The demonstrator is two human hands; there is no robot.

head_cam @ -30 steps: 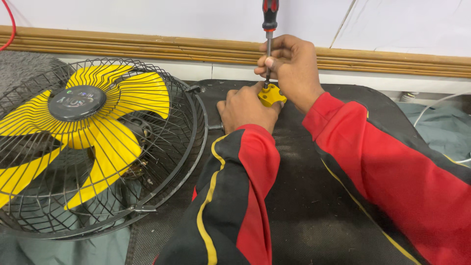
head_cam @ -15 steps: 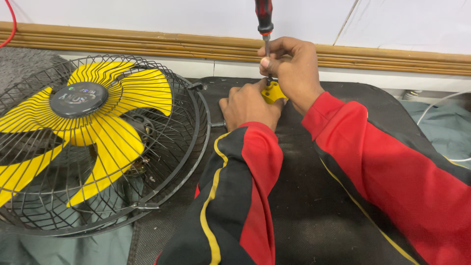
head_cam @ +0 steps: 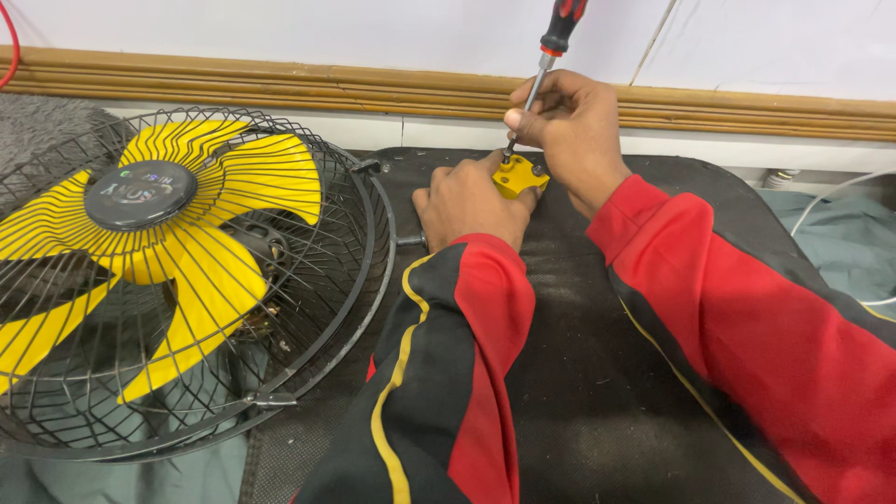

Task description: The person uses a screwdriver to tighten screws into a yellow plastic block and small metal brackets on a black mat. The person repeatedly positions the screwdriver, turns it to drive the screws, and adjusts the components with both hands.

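Note:
My left hand (head_cam: 469, 202) grips a small yellow plastic part (head_cam: 519, 174) and holds it down on the black mat (head_cam: 597, 373). My right hand (head_cam: 571, 131) pinches the metal shaft of a screwdriver with a red and black handle (head_cam: 554, 42), which is tilted to the right with its tip on top of the yellow part. Both arms wear red and black sleeves with a yellow stripe.
A fan with yellow blades (head_cam: 177, 252) inside a black wire cage (head_cam: 359, 271) lies flat at the left, its rim close to my left forearm. A wooden moulding (head_cam: 280, 89) runs along the white wall behind. Grey-green cloth (head_cam: 845, 243) and a white cable lie at the right.
The screwdriver handle has leaned further to the right and my right hand has shifted slightly around the shaft. My left hand stays on the yellow part.

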